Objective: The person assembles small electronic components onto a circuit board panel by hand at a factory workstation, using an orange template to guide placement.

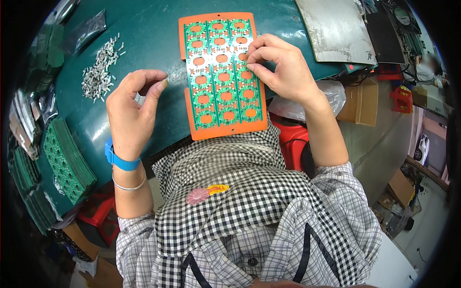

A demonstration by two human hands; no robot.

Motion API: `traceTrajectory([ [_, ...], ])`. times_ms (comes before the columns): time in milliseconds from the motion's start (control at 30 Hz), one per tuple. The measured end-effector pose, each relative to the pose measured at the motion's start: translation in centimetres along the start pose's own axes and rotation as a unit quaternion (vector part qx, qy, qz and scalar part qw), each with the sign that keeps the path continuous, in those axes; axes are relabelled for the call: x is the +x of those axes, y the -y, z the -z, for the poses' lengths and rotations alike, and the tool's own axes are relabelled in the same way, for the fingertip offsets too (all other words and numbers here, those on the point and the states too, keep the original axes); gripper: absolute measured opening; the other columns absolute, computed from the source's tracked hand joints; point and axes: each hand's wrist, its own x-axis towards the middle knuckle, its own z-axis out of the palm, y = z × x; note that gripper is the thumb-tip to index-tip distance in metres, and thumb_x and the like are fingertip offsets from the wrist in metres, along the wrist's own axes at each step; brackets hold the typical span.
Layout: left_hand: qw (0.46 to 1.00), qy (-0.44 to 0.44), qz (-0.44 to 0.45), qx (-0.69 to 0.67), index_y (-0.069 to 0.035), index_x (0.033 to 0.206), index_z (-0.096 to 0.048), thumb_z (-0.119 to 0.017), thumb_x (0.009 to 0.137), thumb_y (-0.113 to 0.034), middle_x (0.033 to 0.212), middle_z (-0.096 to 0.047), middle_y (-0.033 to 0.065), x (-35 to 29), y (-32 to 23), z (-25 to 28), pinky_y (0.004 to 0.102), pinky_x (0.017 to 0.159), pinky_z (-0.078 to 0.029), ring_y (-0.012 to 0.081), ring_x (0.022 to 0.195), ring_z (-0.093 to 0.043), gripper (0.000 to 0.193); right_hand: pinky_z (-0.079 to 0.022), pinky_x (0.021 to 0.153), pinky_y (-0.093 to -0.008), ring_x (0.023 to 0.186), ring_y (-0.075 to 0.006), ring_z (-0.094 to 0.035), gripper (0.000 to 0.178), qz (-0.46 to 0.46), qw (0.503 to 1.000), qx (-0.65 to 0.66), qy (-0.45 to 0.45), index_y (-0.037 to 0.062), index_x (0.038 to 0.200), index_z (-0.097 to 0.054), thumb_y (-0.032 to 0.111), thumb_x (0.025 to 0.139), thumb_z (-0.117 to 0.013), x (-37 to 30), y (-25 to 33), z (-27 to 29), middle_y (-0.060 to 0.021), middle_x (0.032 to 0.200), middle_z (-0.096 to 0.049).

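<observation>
A green circuit board panel (212,81) with rows of oval cutouts lies on an orange fixture plate (182,41), in front of me on the table. My right hand (285,69) is over the panel's right side. Its thumb and index finger are bent close together at one of the cutouts; whatever they hold is too small to make out. My left hand (132,108) is left of the plate, apart from it, with thumb and index tips nearly together. Anything between those tips cannot be made out. Beyond it lies a pile of small white-grey parts (98,72).
The green tabletop (158,29) bears a stack of green boards (69,161) at the left and a dark plastic bag (89,31) at the far left. A worn metal sheet (336,31) lies far right. A clear plastic bag (331,93) and cardboard box (360,103) are at the right.
</observation>
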Motion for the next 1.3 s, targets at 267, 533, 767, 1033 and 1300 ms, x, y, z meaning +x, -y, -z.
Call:
traceTrajectory([
  [267,0.999,0.019,-0.020,-0.026,0.001,0.094,-0.067,-0.065,0.080,0.007,0.082,-0.067,0.0082,-1.1,-0.8,-0.7,0.0253,0.068,-0.049,0.0135,0.071,-0.061,0.016,-0.053,0.074,-0.0345,0.087,-0.0251,-0.064,0.010,0.048,0.996,-0.075,0.012,0.0018,0.081,-0.067,0.005,0.073,-0.073,-0.3,0.2,-0.1,-0.0066,0.092,-0.064],
  [533,0.979,-0.008,0.022,-0.205,0.001,0.112,-0.060,-0.065,0.082,0.007,0.084,-0.070,0.0076,-2.0,-2.5,-2.8,0.0236,0.070,-0.051,0.0091,0.077,-0.063,0.031,-0.052,0.072,-0.0334,0.083,-0.0241,-0.065,0.012,0.064,0.996,0.062,-0.020,0.0042,0.082,-0.068,0.009,0.073,-0.075,0.6,4.4,-0.5,-0.0073,0.088,-0.066],
  [767,0.939,0.014,0.073,-0.336,-0.002,0.107,-0.060,-0.070,0.081,0.002,0.086,-0.071,0.0086,-3.1,-3.5,-3.9,0.0233,0.065,-0.050,0.0101,0.075,-0.065,0.029,-0.051,0.067,-0.0286,0.075,-0.0195,-0.064,0.011,0.057,0.983,0.172,-0.013,0.0004,0.078,-0.066,0.001,0.072,-0.075,-0.3,6.6,-2.7,-0.0072,0.083,-0.065],
  [1033,0.948,-0.078,-0.071,0.299,-0.012,0.092,-0.070,-0.072,0.074,-0.010,0.090,-0.067,0.0052,1.7,6.3,3.7,0.0392,0.078,-0.047,0.0291,0.090,-0.058,0.018,-0.051,0.070,-0.0262,0.079,-0.0143,-0.063,0.006,-0.015,0.995,0.097,-0.010,-0.0044,0.077,-0.065,-0.005,0.073,-0.068,-1.9,3.3,0.5,-0.0081,0.089,-0.065],
  [1300,0.941,-0.048,0.013,0.336,-0.011,0.083,-0.065,-0.071,0.080,-0.021,0.084,-0.062,0.0019,1.8,9.7,5.0,0.0387,0.077,-0.041,0.0242,0.090,-0.055,0.012,-0.051,0.075,-0.0297,0.084,-0.0199,-0.065,0.008,-0.032,0.998,0.056,-0.014,-0.0008,0.077,-0.065,0.000,0.072,-0.071,-2.9,1.5,0.3,-0.0075,0.089,-0.066],
])
